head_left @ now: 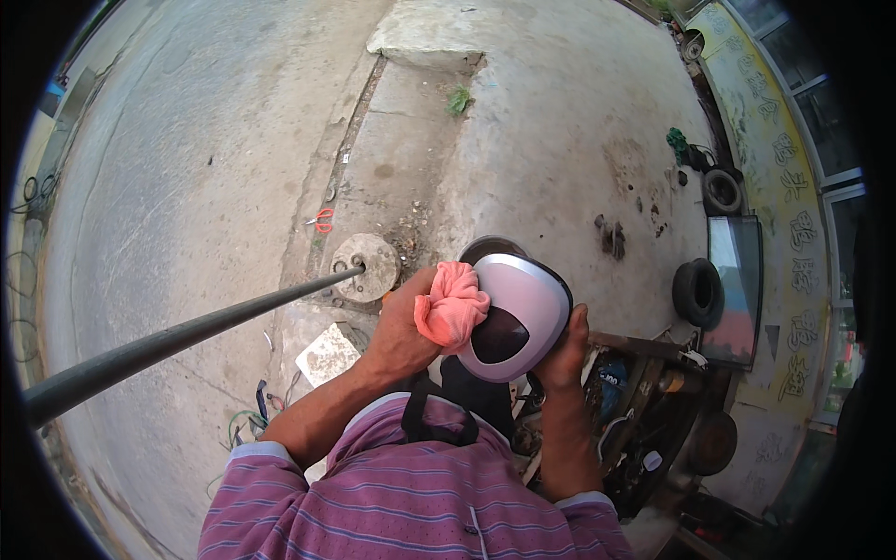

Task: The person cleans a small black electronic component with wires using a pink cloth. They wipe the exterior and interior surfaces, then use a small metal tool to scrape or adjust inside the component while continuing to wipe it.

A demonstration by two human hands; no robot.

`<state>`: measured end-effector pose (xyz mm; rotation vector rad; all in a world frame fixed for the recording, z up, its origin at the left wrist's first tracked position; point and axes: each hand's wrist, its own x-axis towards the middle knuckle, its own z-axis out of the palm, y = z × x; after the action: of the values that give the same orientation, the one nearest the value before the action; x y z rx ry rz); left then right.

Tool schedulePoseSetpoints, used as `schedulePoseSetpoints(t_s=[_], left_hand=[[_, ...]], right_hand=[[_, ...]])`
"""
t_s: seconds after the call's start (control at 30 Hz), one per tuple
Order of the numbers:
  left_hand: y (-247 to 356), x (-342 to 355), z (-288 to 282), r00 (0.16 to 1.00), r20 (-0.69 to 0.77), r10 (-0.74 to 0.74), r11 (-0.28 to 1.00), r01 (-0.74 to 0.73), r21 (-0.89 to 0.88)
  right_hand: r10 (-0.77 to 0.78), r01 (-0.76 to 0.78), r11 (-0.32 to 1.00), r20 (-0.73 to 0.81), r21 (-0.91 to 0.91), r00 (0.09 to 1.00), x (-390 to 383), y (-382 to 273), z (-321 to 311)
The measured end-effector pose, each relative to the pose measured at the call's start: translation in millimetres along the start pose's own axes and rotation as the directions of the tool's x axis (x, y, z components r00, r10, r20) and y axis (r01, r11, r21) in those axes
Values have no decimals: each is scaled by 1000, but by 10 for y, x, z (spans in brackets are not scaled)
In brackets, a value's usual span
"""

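Note:
Low in the head view, my left hand (pixel 401 327) is closed on a bunched salmon-pink cloth (pixel 454 303), which is against the left side of a rounded pale-pink object (pixel 527 327) with silver trim and a dark window. My right hand (pixel 569 350) grips that object's right side, its fingers mostly hidden behind it. A dark round container (pixel 490 245) shows just behind the object's top edge; whether they touch I cannot tell.
A metal pole (pixel 187 331) runs leftward from a round concrete base (pixel 369 280). Red scissors (pixel 324 220) lie on the concrete. A white block (pixel 325 359) is below. Tires (pixel 698 294), a leaning glass pane (pixel 733 252) and cluttered debris (pixel 611 378) line the right.

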<state>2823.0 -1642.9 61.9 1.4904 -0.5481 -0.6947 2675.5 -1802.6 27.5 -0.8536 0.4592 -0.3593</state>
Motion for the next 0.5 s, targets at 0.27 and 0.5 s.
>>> schedulePoseSetpoints(t_s=[0.27,0.5], left_hand=[[-6,419,-43,945,272,182,978,-146,-148],[-526,249,89,996,82,39,997,-32,-76]], right_hand=[[49,-15,989,-233,147,971,177,-122,347],[28,9,974,-160,226,987,197,52,147]])
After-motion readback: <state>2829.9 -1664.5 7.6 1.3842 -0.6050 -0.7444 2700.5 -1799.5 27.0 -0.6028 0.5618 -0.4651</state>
